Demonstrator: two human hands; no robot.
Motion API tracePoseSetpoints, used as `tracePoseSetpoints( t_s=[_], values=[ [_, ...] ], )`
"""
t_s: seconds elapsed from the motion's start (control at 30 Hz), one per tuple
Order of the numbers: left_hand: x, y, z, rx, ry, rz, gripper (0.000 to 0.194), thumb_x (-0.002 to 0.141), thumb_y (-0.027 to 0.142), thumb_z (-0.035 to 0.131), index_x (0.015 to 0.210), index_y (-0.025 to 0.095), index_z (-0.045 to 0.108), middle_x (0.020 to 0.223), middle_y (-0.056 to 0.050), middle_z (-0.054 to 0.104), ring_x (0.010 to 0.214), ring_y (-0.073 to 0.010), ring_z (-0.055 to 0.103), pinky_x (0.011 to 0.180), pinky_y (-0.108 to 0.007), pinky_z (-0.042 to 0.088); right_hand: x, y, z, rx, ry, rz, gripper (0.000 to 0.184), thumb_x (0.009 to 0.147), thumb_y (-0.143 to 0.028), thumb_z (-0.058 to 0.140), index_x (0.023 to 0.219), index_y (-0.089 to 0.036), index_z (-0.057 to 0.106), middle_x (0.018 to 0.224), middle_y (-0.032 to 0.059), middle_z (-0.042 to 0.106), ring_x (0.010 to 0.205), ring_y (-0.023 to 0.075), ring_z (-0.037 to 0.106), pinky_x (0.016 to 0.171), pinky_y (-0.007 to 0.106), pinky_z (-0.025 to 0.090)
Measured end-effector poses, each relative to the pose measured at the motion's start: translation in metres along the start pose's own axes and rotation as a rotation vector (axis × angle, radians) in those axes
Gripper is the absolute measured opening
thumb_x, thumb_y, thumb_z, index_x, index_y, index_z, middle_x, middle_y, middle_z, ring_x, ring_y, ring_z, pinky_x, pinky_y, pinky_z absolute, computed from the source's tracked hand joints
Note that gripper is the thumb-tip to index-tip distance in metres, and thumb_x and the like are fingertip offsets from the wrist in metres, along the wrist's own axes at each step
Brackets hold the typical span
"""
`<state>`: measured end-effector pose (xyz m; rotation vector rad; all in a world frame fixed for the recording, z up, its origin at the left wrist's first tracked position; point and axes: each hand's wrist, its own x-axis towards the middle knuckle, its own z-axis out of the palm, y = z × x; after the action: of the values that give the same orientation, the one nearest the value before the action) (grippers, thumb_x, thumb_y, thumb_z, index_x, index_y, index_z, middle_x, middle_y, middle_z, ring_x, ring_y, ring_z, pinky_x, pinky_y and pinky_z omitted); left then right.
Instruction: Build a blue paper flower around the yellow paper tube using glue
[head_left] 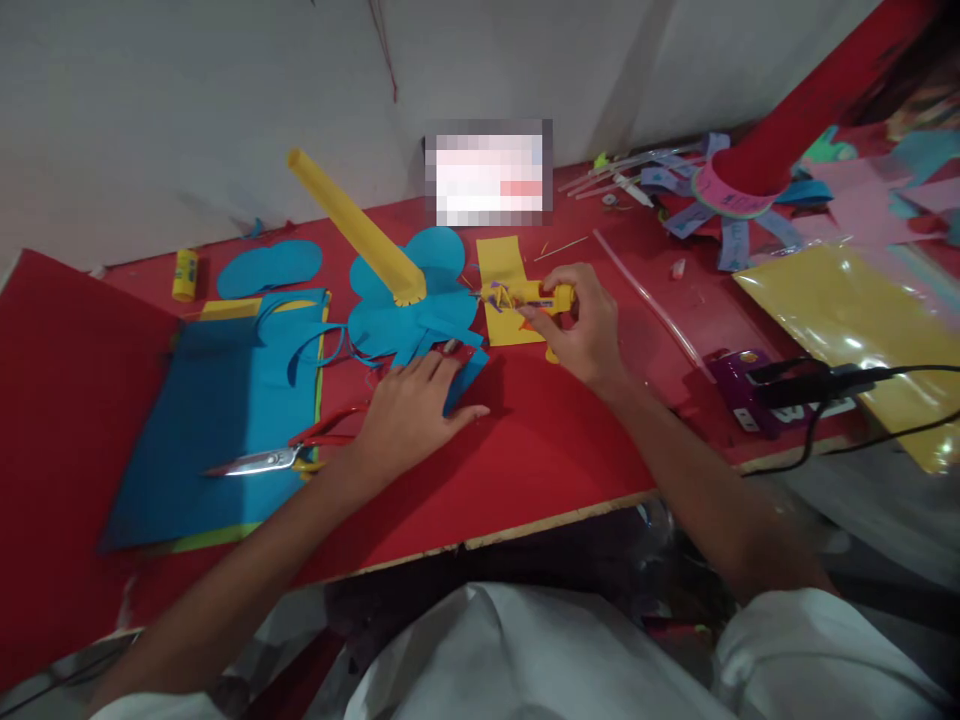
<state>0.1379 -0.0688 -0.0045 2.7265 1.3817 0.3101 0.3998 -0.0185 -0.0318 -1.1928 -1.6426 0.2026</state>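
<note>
My left hand (416,405) lies palm down at the table's front middle, thumb stretched out, over blue paper strips (465,380). Just beyond its fingertips is a blue flower-shaped paper cutout (375,320), from which a yellow paper tube (352,220) rises at a slant. My right hand (585,325) is closed around a small yellow tube (534,293) with purple print, its narrow tip pointing left toward the blue cutout. Under that tube lies a yellow paper piece (501,258). Red-handled scissors (262,461) rest left of my left hand, on blue sheets (217,400).
A yellow glue stick (185,275) and a blue oval cutout (270,268) are at the back left. Rightward lie a clear straw (652,300), a purple box (742,390) with black cables, and yellow wrapped sheets (825,310). A red cone (817,110) stands at the back right.
</note>
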Motion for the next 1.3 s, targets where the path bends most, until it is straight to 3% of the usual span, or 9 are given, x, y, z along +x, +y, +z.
tracePoseSetpoints(
  t_s=[0.07,0.17,0.3,0.43,0.53,0.67,0.83,1.03,1.3],
  values=[
    [0.002,0.002,0.008,-0.037,-0.008,0.03,0.042,0.098,0.049,0.069,0.124,0.016,0.066,0.125,-0.019,0.071,0.114,-0.0385,0.066,0.096,-0.05,0.051,0.001,0.003,0.001,0.042,-0.009,0.055,0.035,0.092,-0.056,0.074,0.101,-0.028,0.056,0.095,0.0013,0.063,0.067,0.0151,0.055,0.06,0.033,0.052],
    [0.005,-0.008,0.016,-0.203,0.015,0.088,0.018,0.101,0.026,0.062,0.116,0.019,0.068,0.119,-0.012,0.073,0.114,-0.0324,0.066,0.103,-0.048,0.05,0.004,0.01,0.001,0.116,-0.041,0.1,0.038,0.09,-0.057,0.077,0.102,-0.029,0.056,0.095,0.0004,0.06,0.065,0.0137,0.051,0.055,0.031,0.051],
    [0.005,-0.02,0.018,-0.446,0.014,0.064,0.02,0.098,0.016,0.057,0.114,0.022,0.067,0.119,-0.009,0.073,0.118,-0.0277,0.066,0.103,-0.044,0.052,0.008,0.018,0.001,0.194,-0.096,0.117,0.042,0.085,-0.059,0.081,0.098,-0.029,0.054,0.09,-0.0012,0.055,0.062,0.0127,0.047,0.052,0.031,0.049],
    [0.003,-0.025,0.013,-0.503,0.067,0.026,0.011,0.098,0.027,0.064,0.107,0.022,0.067,0.12,-0.01,0.069,0.119,-0.028,0.063,0.104,-0.045,0.052,0.01,0.019,0.001,0.235,-0.14,0.127,0.044,0.085,-0.062,0.079,0.091,-0.028,0.051,0.083,-0.0026,0.049,0.062,0.0127,0.043,0.052,0.031,0.045],
    [0.002,-0.03,0.008,-0.454,0.097,0.015,0.017,0.098,0.038,0.067,0.103,0.021,0.069,0.119,-0.011,0.068,0.115,-0.0287,0.062,0.1,-0.044,0.051,0.01,0.018,0.0,0.237,-0.164,0.131,0.043,0.088,-0.062,0.076,0.088,-0.028,0.05,0.077,-0.0037,0.045,0.06,0.0124,0.04,0.051,0.03,0.039],
    [0.002,-0.037,-0.001,-0.474,-0.028,0.026,0.03,0.098,0.049,0.066,0.104,0.02,0.069,0.111,-0.009,0.069,0.1,-0.0252,0.065,0.086,-0.036,0.052,0.011,0.016,-0.002,0.304,-0.18,0.142,0.042,0.088,-0.06,0.076,0.088,-0.027,0.05,0.073,-0.0051,0.04,0.057,0.0111,0.035,0.049,0.029,0.03],
    [0.002,-0.039,-0.006,-0.528,-0.143,0.039,0.035,0.1,0.052,0.06,0.106,0.019,0.069,0.1,-0.006,0.073,0.089,-0.0202,0.065,0.085,-0.031,0.049,0.01,0.009,-0.005,0.368,-0.249,0.22,0.043,0.084,-0.056,0.081,0.09,-0.026,0.051,0.073,-0.0052,0.041,0.056,0.0101,0.032,0.05,0.028,0.027],
    [0.003,-0.044,-0.002,-0.591,-0.047,-0.044,0.038,0.098,0.055,0.062,0.099,0.017,0.07,0.092,-0.004,0.073,0.08,-0.0171,0.063,0.073,-0.028,0.044,0.009,0.003,-0.008,0.405,-0.363,0.261,0.045,0.076,-0.054,0.089,0.089,-0.025,0.056,0.078,-0.0032,0.049,0.06,0.0108,0.039,0.053,0.028,0.028],
    [0.003,-0.047,0.002,-0.538,0.014,0.007,0.043,0.101,0.057,0.058,0.108,0.018,0.073,0.101,-0.008,0.076,0.085,-0.019,0.067,0.078,-0.029,0.048,0.012,0.001,-0.021,0.386,-0.567,0.231,0.044,0.075,-0.051,0.091,0.087,-0.023,0.06,0.081,-0.0025,0.054,0.06,0.009,0.038,0.054,0.028,0.03]
  ],
)
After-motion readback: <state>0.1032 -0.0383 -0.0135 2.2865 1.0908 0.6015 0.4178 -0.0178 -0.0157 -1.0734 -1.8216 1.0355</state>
